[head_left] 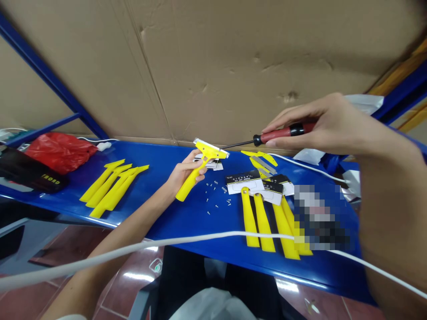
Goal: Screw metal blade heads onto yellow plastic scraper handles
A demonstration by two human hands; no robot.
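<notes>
My left hand (pixel 187 172) is closed round the handle of a yellow scraper (pixel 191 181), held tilted above the table with its head up. A metal blade strip runs along the scraper's top edge. In my right hand (pixel 310 122) is a screwdriver (pixel 282 133) with a red and black handle, gripped between thumb and fingers. Its shaft points left and the tip meets the right side of the scraper head; whether it sits in a screw I cannot tell. Small screws (pixel 216 206) and nuts lie scattered on the table below the scraper.
Several yellow handles (pixel 113 189) lie at the left of the blue table (pixel 187 222). More yellow handles (pixel 265 226) with black-and-white cards (pixel 245 182) lie right of centre, blades (pixel 265 164) behind them. A red bag (pixel 60 151) sits far left. A white cable (pixel 200 238) crosses in front.
</notes>
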